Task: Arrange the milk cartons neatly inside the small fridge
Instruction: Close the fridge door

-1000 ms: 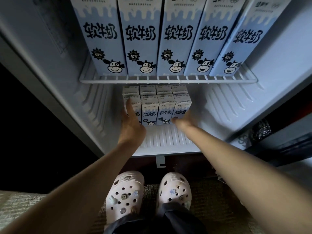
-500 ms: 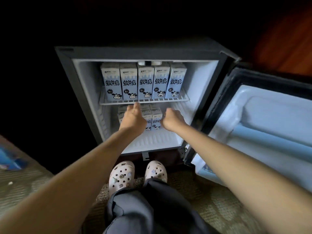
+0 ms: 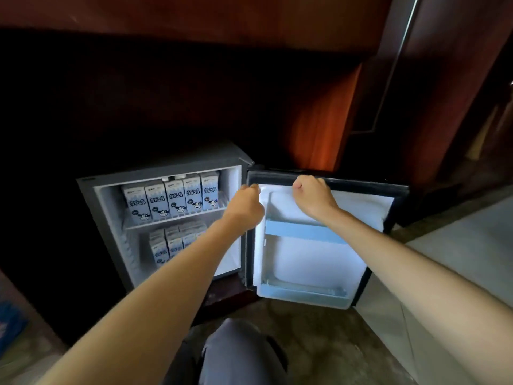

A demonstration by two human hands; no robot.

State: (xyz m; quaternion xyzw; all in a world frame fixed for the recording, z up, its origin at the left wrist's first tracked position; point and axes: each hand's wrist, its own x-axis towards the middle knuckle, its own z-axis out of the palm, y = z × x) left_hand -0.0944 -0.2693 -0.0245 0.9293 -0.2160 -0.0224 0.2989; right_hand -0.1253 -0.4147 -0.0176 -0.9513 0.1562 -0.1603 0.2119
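The small fridge (image 3: 111,207) stands open on the floor. Several tall blue-and-white milk cartons (image 3: 173,200) stand in a row on its wire shelf (image 3: 155,221). Smaller cartons (image 3: 166,245) are packed in rows on the fridge floor below, partly hidden by my left forearm. The fridge door (image 3: 305,259) is swung out to the right, its inner side facing me. My right hand (image 3: 313,195) grips the door's top edge with curled fingers. My left hand (image 3: 245,202) has curled fingers at the door's top corner by the hinge.
A dark wooden cabinet (image 3: 319,129) surrounds the fridge. The door carries pale blue shelf rails (image 3: 302,232). A pale surface (image 3: 458,259) lies at the right. Blue packaging (image 3: 8,323) sits at the far left on the carpet. My knee (image 3: 236,354) is at the bottom.
Both hands left the lower cartons and rose to the top of the open door. My head pulled back and up, so the whole fridge and door are in view.
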